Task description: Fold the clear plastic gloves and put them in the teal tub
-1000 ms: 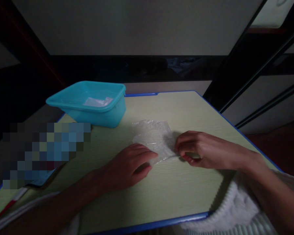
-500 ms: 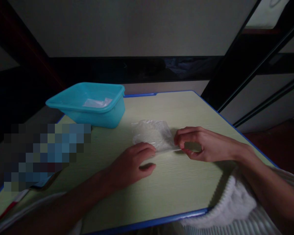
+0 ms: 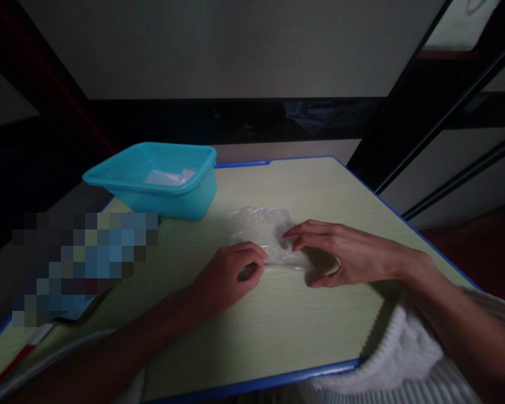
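Note:
A clear, wrinkled plastic bag point(image 3: 261, 227) lies flat on the pale wood-grain table point(image 3: 244, 336). At its near left edge, my left hand point(image 3: 231, 275) is closed, thumb and fingertips pinched together on the bag's edge. My right hand point(image 3: 340, 252) is over the bag's right side with thumb and fingers apart, holding nothing; its fingertips hover over or touch the plastic, I cannot tell which.
A turquoise plastic basin point(image 3: 172, 202) stands at the table's back left, with clear plastic packets point(image 3: 168, 178) inside. In front of it lies a flat, pixelated item point(image 3: 96, 252). A red and white object point(image 3: 25, 350) is at the lower left.
My right hand has let go of the bag's near right corner and spread its fingers over the bag. My left thumb has closed against the fingers at the bag's edge.

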The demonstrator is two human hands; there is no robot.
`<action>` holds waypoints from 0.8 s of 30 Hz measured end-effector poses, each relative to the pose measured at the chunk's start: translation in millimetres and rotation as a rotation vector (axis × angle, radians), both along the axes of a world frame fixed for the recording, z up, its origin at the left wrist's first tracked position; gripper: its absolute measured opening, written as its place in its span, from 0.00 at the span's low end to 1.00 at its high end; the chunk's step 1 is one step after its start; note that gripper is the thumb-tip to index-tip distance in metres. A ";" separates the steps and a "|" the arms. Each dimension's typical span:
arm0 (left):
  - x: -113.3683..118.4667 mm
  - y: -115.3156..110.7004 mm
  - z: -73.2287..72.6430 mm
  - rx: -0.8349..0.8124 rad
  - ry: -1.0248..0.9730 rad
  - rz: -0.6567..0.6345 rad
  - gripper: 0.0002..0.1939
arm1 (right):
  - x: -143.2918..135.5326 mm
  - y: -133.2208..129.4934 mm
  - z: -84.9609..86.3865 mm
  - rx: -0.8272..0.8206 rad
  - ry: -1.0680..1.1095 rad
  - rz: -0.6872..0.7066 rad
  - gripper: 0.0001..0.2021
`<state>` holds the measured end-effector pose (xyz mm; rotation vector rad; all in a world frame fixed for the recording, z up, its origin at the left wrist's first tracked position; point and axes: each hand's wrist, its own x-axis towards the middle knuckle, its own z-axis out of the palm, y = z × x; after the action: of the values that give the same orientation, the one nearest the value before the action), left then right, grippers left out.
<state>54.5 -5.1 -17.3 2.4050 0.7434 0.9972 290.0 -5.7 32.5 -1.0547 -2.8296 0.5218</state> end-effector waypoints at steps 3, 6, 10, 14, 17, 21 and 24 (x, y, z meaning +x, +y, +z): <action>0.4 0.9 0.3 -0.041 -0.030 0.006 0.07 | -1.3 0.7 -2.0 0.028 -0.022 0.002 0.25; 0.5 1.9 0.5 -0.079 -0.057 0.018 0.07 | -1.7 1.9 -3.0 0.029 -0.041 0.024 0.25; 0.3 2.8 2.1 -0.138 -0.066 0.025 0.07 | 1.5 4.1 -6.9 0.030 -0.036 0.060 0.23; 0.5 2.7 4.0 -0.173 -0.089 0.024 0.07 | 5.8 6.5 -10.5 0.040 -0.001 0.087 0.21; 1.0 1.8 3.9 -0.186 -0.101 0.012 0.07 | 7.2 8.5 -11.3 0.035 0.036 0.102 0.18; 1.3 -0.2 3.0 -0.184 -0.108 -0.015 0.07 | 7.9 10.1 -11.7 0.025 0.060 0.106 0.17; -1.8 -0.7 6.2 -0.176 -0.096 -0.050 0.04 | 8.9 10.2 -11.2 0.002 0.070 0.122 0.16</action>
<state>52.7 -5.8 -11.1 2.1994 0.7025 0.9771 298.9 4.5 21.3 -0.8490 -2.8449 0.5543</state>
